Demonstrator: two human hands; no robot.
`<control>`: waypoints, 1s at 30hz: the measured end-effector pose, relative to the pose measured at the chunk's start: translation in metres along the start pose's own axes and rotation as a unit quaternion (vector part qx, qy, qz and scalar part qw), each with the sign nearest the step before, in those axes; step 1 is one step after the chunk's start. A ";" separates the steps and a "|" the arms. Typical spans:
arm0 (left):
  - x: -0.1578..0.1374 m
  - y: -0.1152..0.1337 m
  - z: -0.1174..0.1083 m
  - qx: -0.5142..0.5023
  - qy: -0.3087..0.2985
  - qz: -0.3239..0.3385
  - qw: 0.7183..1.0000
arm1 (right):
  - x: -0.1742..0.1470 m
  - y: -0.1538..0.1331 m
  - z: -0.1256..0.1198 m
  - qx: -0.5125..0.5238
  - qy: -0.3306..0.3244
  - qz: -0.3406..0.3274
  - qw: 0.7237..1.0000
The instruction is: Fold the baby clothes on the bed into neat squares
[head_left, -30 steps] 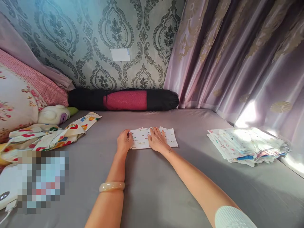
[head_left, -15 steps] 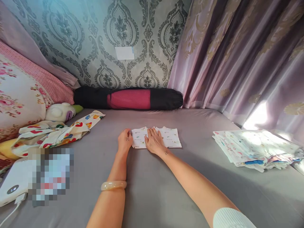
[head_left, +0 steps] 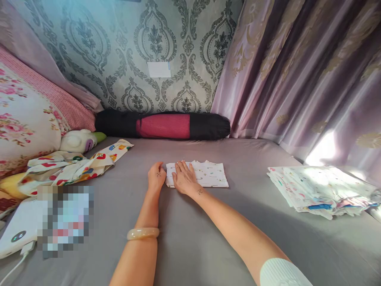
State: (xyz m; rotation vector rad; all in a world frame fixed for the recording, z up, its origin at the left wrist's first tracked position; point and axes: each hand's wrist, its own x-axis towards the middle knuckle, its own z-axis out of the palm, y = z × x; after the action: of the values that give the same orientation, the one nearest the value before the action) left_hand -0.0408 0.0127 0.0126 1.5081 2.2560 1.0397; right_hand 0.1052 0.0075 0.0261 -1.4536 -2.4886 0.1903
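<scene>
I'm seeing the right hand [head_left: 183, 179] now lying over the left part of the folded white cloth [head_left: 211, 174], having slid from its middle, so the right part is showing uncovered and looking fairly flat; I'm judging this as smoothing. That palm is resting open, gripping nothing. The left hand [head_left: 156, 175] is curling at the cloth's left edge, and I can't tell whether it's pinching. The cloth is lying well apart from the stacked cloths [head_left: 321, 186], the grey sheet [head_left: 190, 238] giving me room between.
</scene>
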 end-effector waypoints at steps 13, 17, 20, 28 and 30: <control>-0.002 0.007 -0.004 -0.003 -0.018 -0.009 1.000 | 0.012 -0.014 0.017 0.030 -0.029 -0.010 0.999; -0.003 0.006 0.000 0.000 -0.014 0.004 1.000 | 0.010 -0.015 0.012 0.040 -0.031 -0.012 0.999; -0.001 0.004 0.004 0.002 -0.014 0.025 1.000 | 0.008 -0.011 0.005 0.061 -0.029 -0.023 0.997; -0.005 0.010 0.025 0.013 -0.004 0.215 0.976 | -0.010 0.042 -0.017 0.033 0.017 0.018 0.999; -0.010 0.018 0.029 0.025 -0.031 0.270 0.962 | -0.018 0.058 -0.020 0.022 0.010 0.041 0.999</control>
State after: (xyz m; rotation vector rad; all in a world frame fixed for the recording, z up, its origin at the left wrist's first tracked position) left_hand -0.0080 0.0205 0.0018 2.2147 1.8767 1.0447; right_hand 0.1678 0.0205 0.0292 -1.5333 -2.3952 0.2440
